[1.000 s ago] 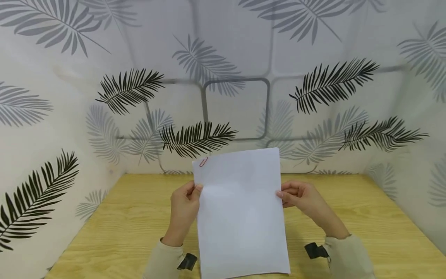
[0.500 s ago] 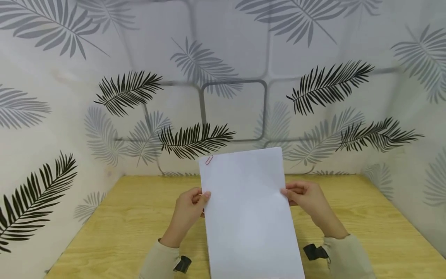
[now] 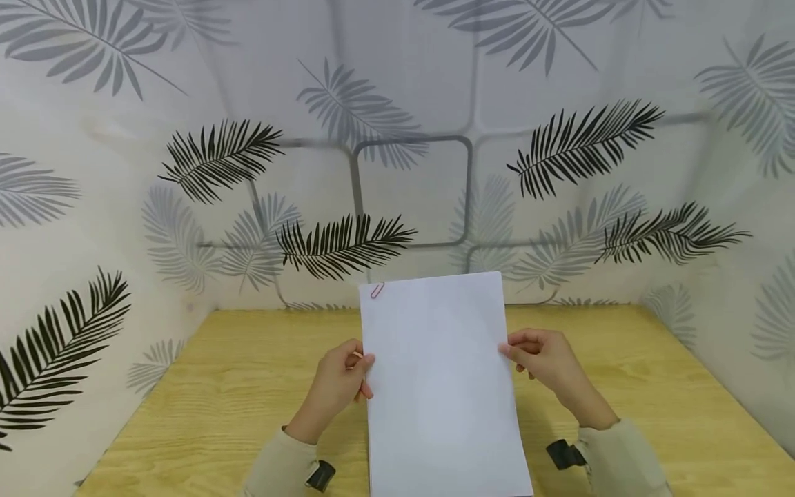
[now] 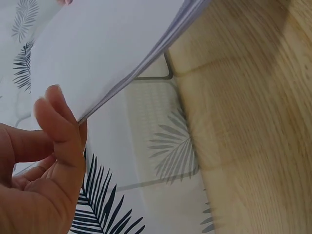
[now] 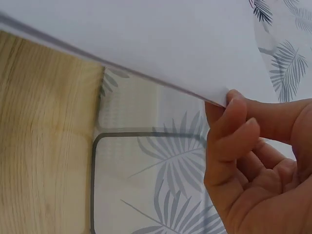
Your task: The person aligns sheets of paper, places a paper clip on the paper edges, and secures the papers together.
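Observation:
A stack of white paper sheets [image 3: 441, 386] stands nearly upright over the table in the head view, its face blank. A red paper clip [image 3: 377, 290] sits at its top left corner. My left hand [image 3: 338, 383] pinches the stack's left edge between thumb and fingers. On the opposite edge, my right hand [image 3: 549, 362] pinches the paper with thumb and forefinger. The left wrist view shows several layered sheets [image 4: 122, 48] along the edge beside the curled fingers. In the right wrist view the paper edge [image 5: 146, 63] runs into the thumb's grip.
A wood-grain table [image 3: 248, 386] lies below the paper. Behind it and along both sides hangs a pale curtain [image 3: 410, 193] printed with dark and grey leaves. Black straps [image 3: 565, 454] show at both cuffs.
The stack has shifted slightly to the right and a little down, both hands moving with it. The left hand's lower fingers have spread a bit away from the edge.

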`<state>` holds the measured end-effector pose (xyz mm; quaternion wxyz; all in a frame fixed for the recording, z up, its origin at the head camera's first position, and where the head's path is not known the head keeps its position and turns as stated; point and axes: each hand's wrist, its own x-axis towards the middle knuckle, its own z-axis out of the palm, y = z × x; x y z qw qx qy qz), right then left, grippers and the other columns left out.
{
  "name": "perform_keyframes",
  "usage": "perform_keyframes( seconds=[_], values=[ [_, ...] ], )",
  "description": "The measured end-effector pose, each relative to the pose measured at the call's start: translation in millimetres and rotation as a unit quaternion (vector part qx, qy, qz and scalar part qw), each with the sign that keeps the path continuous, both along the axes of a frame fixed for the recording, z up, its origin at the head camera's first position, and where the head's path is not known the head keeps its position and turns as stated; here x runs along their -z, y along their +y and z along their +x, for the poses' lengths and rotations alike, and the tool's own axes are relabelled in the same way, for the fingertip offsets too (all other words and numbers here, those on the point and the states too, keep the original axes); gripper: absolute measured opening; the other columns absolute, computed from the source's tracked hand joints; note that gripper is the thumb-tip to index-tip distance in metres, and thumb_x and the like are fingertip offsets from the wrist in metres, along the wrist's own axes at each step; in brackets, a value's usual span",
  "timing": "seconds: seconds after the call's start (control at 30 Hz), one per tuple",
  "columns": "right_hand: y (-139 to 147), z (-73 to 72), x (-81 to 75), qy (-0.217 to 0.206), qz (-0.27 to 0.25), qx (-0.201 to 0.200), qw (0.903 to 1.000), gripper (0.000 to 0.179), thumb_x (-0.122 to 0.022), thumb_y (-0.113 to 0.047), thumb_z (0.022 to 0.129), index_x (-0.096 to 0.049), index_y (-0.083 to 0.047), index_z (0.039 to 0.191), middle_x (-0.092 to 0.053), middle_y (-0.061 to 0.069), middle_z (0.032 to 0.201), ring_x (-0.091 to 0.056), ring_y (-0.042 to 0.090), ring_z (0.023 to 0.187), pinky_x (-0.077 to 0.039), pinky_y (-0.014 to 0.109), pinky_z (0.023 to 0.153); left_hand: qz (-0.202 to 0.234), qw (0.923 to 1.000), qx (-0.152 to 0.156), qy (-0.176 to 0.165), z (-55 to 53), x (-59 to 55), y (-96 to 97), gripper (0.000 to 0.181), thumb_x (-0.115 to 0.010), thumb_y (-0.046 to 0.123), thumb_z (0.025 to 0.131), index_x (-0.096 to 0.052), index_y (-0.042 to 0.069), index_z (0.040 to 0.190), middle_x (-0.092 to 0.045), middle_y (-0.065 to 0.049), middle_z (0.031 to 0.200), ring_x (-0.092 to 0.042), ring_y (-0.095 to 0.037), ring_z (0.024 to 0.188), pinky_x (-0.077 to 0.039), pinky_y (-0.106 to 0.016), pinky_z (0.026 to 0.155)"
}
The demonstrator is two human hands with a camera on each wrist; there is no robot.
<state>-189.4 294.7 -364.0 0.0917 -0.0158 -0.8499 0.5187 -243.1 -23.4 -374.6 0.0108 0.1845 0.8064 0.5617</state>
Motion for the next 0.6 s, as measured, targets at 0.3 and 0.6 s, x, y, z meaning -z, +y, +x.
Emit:
perform_keyframes(
  seconds=[0.3, 0.6],
  values=[
    [-10.0, 0.9, 10.6, 0.009, 0.049, -0.021, 0.9985, 0.014, -0.060, -0.007, 0.095, -0.056, 0.004, 0.103, -0.058, 0.006, 0.056, -0.059, 0.020, 0.049, -0.053, 0.034, 0.050, -0.036, 0.9992, -0.002, 0.018, -0.3, 9.8, 3.5, 0.009, -0.054, 0.005, 0.098, -0.051, 0.000, 0.091, -0.056, -0.006, 0.060, -0.059, -0.020, 0.044, -0.051, -0.039, 0.048],
    [-17.1, 4.1, 20.0, -0.006, 0.077, 0.003, 0.9970, 0.010, -0.057, -0.003, 0.095, -0.057, 0.005, 0.100, -0.057, 0.005, 0.057, -0.060, 0.024, 0.051, -0.050, 0.032, 0.048, -0.092, 0.9943, 0.008, 0.052, 2.9, 18.0, 9.1, 0.009, -0.055, 0.003, 0.096, -0.051, -0.004, 0.100, -0.053, -0.003, 0.069, -0.055, -0.011, 0.044, -0.045, -0.023, 0.043]
  ],
)
